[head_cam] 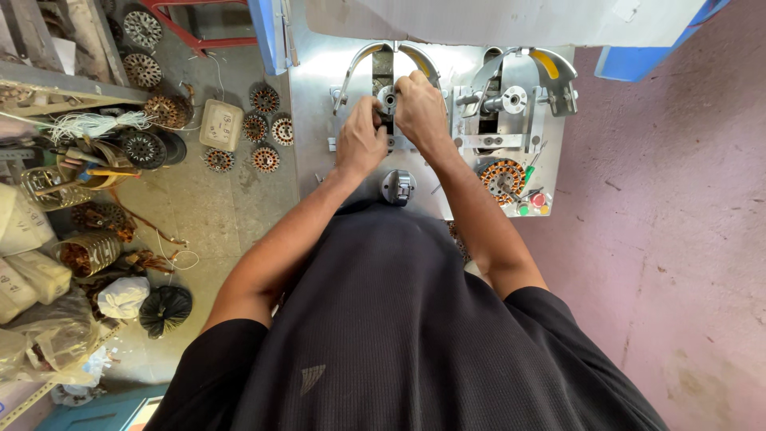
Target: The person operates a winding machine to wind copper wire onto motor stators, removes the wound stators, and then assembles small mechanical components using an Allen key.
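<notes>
Seen from above, a person in a black shirt stands at a metal worktop [311,120] carrying two side-by-side machine stations. Both hands are raised to the left station. The left hand [359,144] and the right hand [419,112] sit close together, almost touching, fingers curled around a small round metal spindle [388,99] that shows between them. The spindle lies just above the left hand's knuckles and against the right hand's fingertips; whether either hand fully grips it cannot be told. Two curved metal guard arms [359,60] arch over the hands.

Below the hands, near the person's body, a round knob [397,186] sticks up from the worktop. At the right station, a matching spindle [511,100] stands free, and a copper-wound stator [501,177] lies below it, beside coloured buttons [533,204]. On the floor [207,215] to the left lie several more wound stators [263,128], well apart from the hands.
</notes>
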